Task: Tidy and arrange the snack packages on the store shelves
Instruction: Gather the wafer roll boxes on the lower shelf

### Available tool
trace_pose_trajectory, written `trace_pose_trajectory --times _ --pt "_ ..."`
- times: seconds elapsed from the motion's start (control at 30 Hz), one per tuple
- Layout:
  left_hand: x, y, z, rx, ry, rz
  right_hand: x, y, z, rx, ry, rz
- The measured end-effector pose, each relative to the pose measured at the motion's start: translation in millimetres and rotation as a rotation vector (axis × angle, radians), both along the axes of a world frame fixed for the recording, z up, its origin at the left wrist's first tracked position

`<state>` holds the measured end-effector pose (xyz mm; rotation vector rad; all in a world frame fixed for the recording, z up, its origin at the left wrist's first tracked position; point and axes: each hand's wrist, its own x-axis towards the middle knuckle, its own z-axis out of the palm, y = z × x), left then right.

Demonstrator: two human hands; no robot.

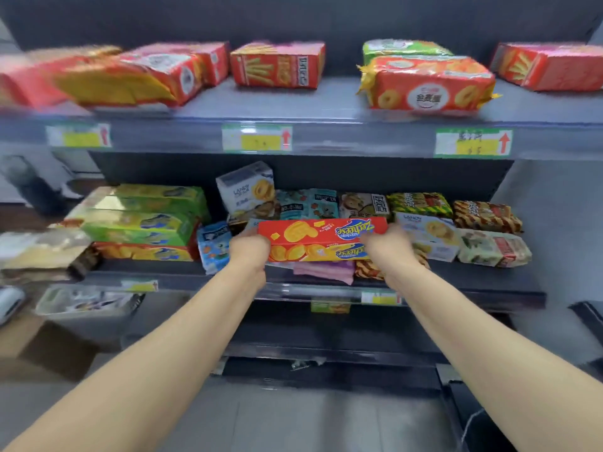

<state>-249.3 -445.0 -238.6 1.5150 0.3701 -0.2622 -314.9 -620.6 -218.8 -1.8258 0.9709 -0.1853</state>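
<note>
Both hands gripping a long red cracker box (321,238) by its short ends, left hand (249,252), right hand (386,246), fingers curled round it, over the middle shelf's (456,275) front edge. Box looking light, stiff, crushable; end grip suiting it.
</note>
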Motion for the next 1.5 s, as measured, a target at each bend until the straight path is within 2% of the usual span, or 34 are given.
trace_pose_trajectory --times 0.13,0.3,0.47,0.7,0.87,1.23,1.4,1.5 --pt "21.3 98.3 -8.1 0.058 -0.027 0.253 31.1 83.3 -6.5 -0.002 -0.061 0.205" --pt "28.7 185.1 -5.5 0.019 -0.045 0.434 63.1 167.7 -11.4 0.080 -0.008 0.402" --pt "47.1 238.8 -7.4 0.073 -0.043 0.556 97.5 220.9 -14.5 0.062 0.047 0.549" --pt "66.6 294.1 -6.9 0.095 -0.041 0.611 130.1 269.2 -17.7 0.021 0.136 0.700" --pt "97.4 321.1 -19.4 0.175 0.002 0.553 142.2 296.6 -30.1 0.062 0.136 0.694" --pt "161.1 361.2 -52.3 0.278 0.054 0.067 163.4 339.7 -50.1 0.101 0.197 0.438" --pt "179.9 367.1 -62.5 0.305 0.032 -0.035 169.5 352.5 -56.8 0.094 0.249 0.366" --pt "192.9 369.0 -69.9 0.406 0.047 -0.094 172.7 357.1 -62.0 0.123 0.263 0.334"
